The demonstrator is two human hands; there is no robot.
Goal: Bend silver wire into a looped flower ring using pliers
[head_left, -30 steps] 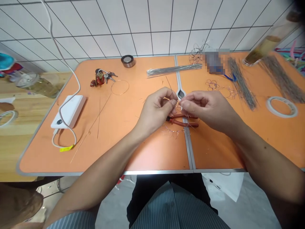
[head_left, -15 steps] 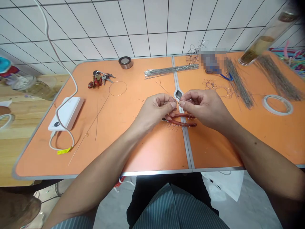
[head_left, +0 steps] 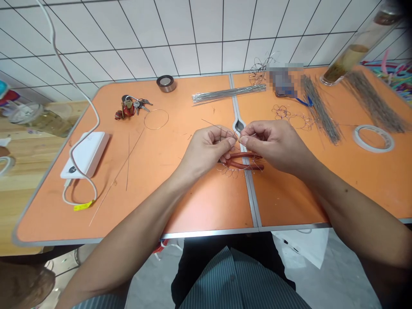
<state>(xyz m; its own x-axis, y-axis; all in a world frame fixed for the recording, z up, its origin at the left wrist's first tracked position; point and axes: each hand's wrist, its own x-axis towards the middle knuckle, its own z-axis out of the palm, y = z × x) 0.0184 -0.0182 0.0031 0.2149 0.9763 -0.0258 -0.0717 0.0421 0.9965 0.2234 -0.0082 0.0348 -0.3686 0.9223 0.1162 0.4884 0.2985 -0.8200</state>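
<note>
Over the table's middle seam, my left hand [head_left: 214, 143] and my right hand [head_left: 270, 139] almost meet, each pinching a piece of thin wire [head_left: 216, 125]. One loose wire end sticks out up and to the left above my left hand. Wire loops show around the fingers, but where they join is hidden. Just below my hands lie red-handled pliers [head_left: 244, 165], their head partly covered by my left hand. Thin bent wire loops [head_left: 232, 172] lie about the handles.
Behind lie a bundle of straight wires [head_left: 228, 94], a tape roll [head_left: 166, 83] and keys [head_left: 137, 105]. To the left are a wire ring [head_left: 156, 119] and a white power bank [head_left: 85, 155] with a cable. Rightward sit wire flowers [head_left: 281, 112], more wire bundles [head_left: 320, 109] and a white tape ring [head_left: 373, 138].
The wire end above my left hand has swung left and now lies flatter. Both hands keep their pinch at nearly the same spot. The view has shifted slightly.
</note>
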